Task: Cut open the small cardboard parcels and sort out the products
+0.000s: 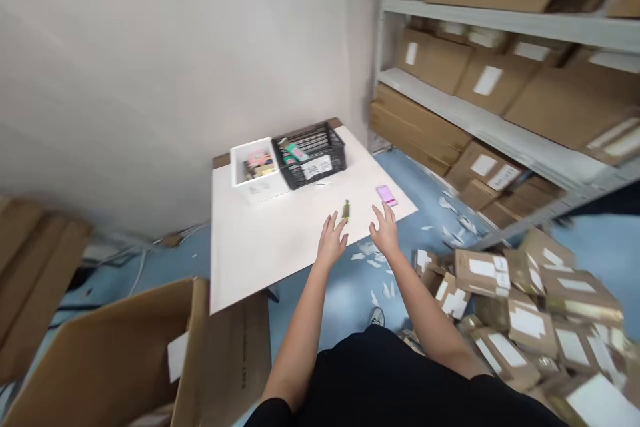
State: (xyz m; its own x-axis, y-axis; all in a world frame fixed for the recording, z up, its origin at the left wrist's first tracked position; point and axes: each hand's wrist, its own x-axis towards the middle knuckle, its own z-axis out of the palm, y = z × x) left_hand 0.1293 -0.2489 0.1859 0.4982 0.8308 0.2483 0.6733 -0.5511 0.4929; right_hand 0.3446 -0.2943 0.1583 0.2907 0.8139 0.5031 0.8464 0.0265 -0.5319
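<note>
Over the front edge of the white table (260, 247), my left hand (332, 240) is open with its fingers apart. Just beyond its fingertips lies a small dark green and gold item (346, 209), too blurred to name. My right hand (385, 229), also open, hovers by the table's right corner. A flat pink-purple packet or card (387, 195) lies right beyond its fingers. At the back of the table a white bin (260, 188) holds several small packets, and beside it a black plastic basket (325, 170) has green and pink packages in it.
Metal shelves (480, 110) full of cardboard boxes stand at the right. A heap of labelled parcels (525, 320) covers the floor below them, with paper scraps (385, 290) nearby. A large open carton (125, 347) stands at the front left.
</note>
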